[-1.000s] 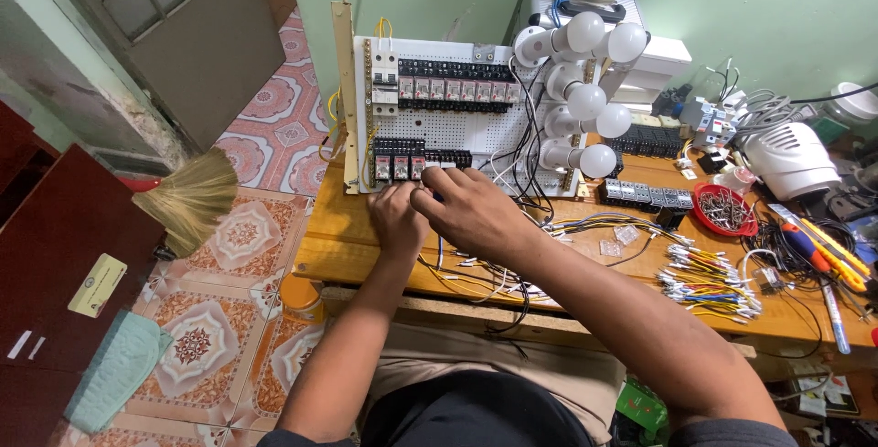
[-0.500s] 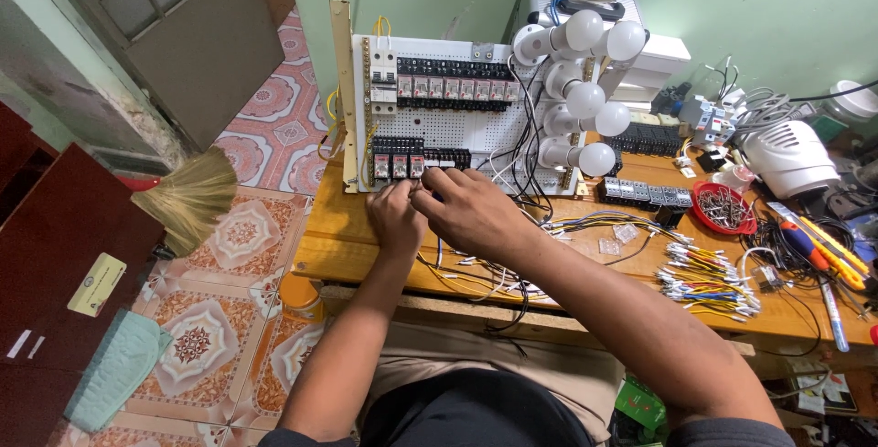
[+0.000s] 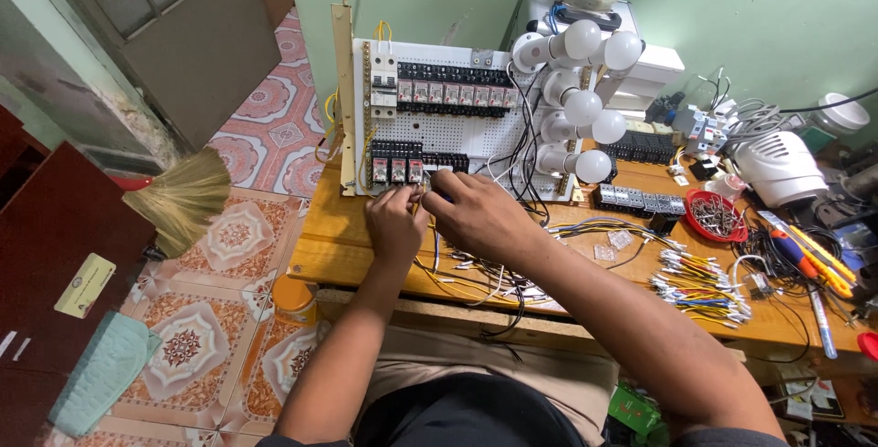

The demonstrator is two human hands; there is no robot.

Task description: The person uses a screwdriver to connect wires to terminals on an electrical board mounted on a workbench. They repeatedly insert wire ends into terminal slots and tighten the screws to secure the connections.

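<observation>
A white perforated panel stands upright on the wooden bench, carrying rows of black relays and a lower row of relay sockets. My left hand and my right hand meet at the panel's lower edge, just under the sockets. Fingers of both hands pinch thin yellow and white wires there. What the fingertips hold beyond the wires is hidden. Loose wires trail from the panel across the bench towards me.
Several white bulbs stick out on the panel's right side. Further right lie a strip of black relays, a red bowl of metal parts, a bundle of coloured wires, screwdrivers and a white fan-like device. A straw broom lies on the tiled floor at left.
Both hands stay at the panel's lower edge; the fingers shifted only slightly along the wires under the sockets.
</observation>
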